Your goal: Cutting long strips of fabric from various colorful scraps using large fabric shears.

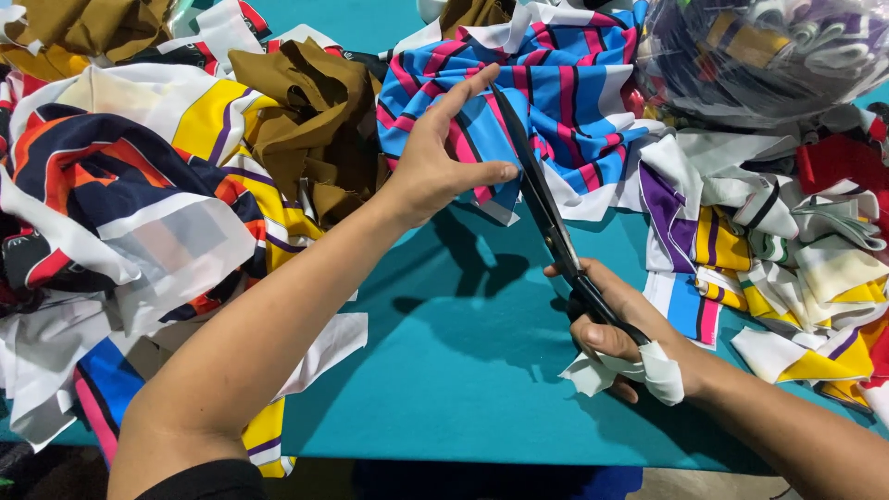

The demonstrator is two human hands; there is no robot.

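A: Over the teal counter (444, 370), left hand (435, 157) pinches the blue-and-pink striped cloth (565, 93); right hand (616, 329) is closed round the handles of the black scissors (551, 218).

B: Risk?

A: Left thumb lies just beside the blade; a slip would likely nick it. Slack cloth could bunch and skew the cut. Brown fabric (306, 111) heaped near.

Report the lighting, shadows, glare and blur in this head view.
Head view: bright, even light; sharp dark shadows of the left hand and scissors fall on the teal table; glare streaks the clear plastic bag; right hand and striped fabric are in focus, without noticeable motion blur.
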